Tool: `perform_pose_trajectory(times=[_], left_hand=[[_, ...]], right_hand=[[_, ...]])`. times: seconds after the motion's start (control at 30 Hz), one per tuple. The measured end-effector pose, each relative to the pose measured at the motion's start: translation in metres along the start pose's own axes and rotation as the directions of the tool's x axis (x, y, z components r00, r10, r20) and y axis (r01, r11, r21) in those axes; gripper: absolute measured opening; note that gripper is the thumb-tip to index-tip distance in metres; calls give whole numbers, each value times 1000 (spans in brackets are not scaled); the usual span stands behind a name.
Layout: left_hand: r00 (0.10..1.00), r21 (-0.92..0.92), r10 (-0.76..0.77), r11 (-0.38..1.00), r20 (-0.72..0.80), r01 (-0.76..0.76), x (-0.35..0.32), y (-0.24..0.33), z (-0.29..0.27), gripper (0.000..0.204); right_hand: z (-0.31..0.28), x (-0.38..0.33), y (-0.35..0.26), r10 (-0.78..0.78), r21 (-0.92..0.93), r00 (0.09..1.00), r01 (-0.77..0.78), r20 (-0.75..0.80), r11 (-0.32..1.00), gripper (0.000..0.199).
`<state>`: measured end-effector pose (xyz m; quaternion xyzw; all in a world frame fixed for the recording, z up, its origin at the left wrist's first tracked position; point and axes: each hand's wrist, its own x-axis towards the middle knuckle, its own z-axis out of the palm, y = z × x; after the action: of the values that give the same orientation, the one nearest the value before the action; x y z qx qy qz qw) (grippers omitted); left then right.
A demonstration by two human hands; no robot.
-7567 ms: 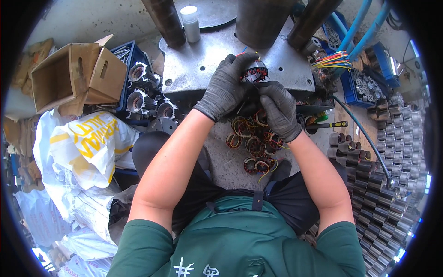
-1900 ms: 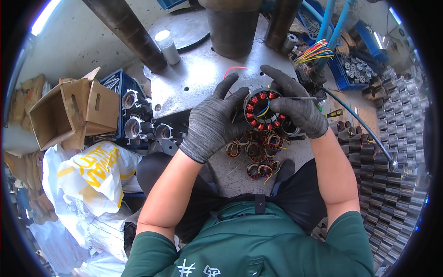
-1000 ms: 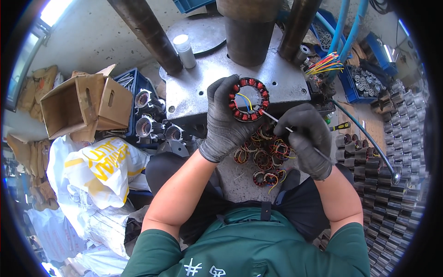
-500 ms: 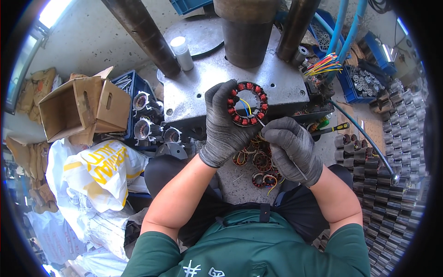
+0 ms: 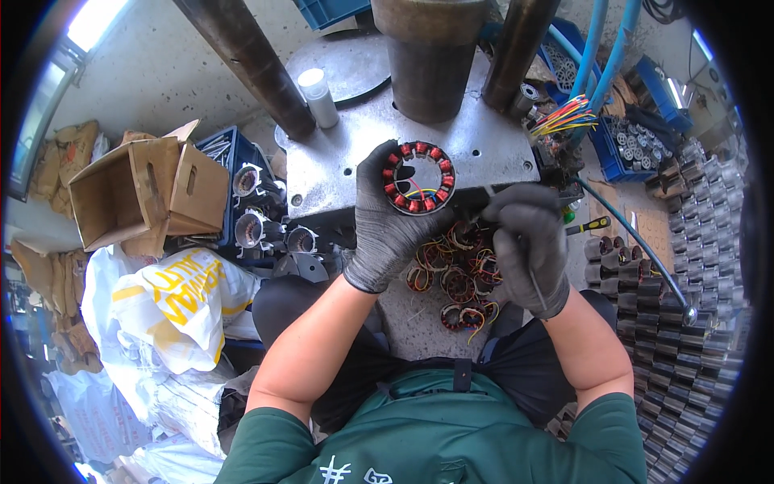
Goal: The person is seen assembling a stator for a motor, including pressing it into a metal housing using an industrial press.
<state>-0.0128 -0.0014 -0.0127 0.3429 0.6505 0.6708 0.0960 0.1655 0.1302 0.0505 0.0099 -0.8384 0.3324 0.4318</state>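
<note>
My left hand [image 5: 387, 230], in a grey work glove, is closed around a motor stator [image 5: 448, 179], a dark ring lined with red coils. Blue, yellow and red wires show inside the ring's opening. To its right, apart from it, my gloved right hand [image 5: 532, 246] is closed on a thin metal rod [image 5: 535, 282]; motion blurs the fingers. The rod's tip sticks out toward the stator, its other end down by the wrist. Several more stators [image 5: 458, 284] with loose coloured wires lie on the floor below my hands.
A press with a steel plate [image 5: 322, 181] and thick columns stands ahead, a white cylindrical container [image 5: 321, 101] on it. Cardboard boxes [image 5: 197, 189] and white bags [image 5: 177, 298] are at left. A yellow-black handle [image 5: 592, 225] and stacked metal cylinders [image 5: 685, 347] lie at right.
My right hand has moved right and up with the rod, away from the stator. My left hand has shifted the stator slightly left and turned it; its inner wires now lie differently.
</note>
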Motion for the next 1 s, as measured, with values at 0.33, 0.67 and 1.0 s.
perform_pose_trajectory(times=[0.33, 0.67, 1.0], left_hand=[[858, 408, 508, 768, 80, -493, 5, 7, -6, 116], [983, -40, 176, 984, 60, -174, 1, 4, -7, 148], [998, -378, 10, 926, 57, 13, -8, 13, 3, 139]], right_hand=[[-7, 6, 109, 314, -189, 934, -282, 170, 941, 46], [15, 8, 148, 244, -509, 928, -71, 281, 858, 47], [15, 4, 43, 462, 93, 862, -488, 211, 868, 43]])
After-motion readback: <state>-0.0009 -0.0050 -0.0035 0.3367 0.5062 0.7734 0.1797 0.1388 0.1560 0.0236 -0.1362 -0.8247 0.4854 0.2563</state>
